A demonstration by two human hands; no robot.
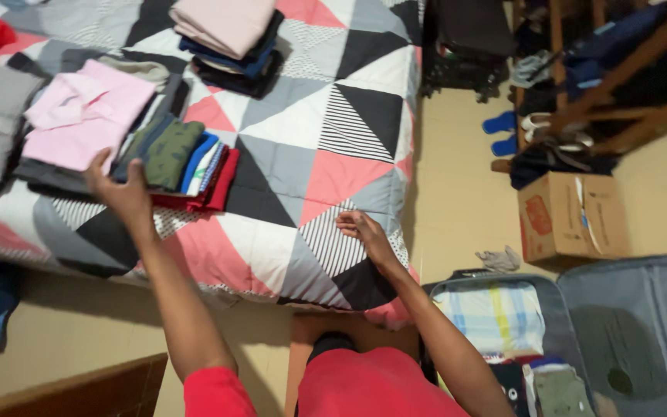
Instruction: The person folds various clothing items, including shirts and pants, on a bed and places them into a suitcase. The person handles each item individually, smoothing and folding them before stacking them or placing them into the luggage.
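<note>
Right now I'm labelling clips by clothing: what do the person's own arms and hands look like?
Both arms are bare from the upper arm down, below short red sleeves. The left hand and right hand wear no gloves; no rings, watch or bracelets show.
</note>
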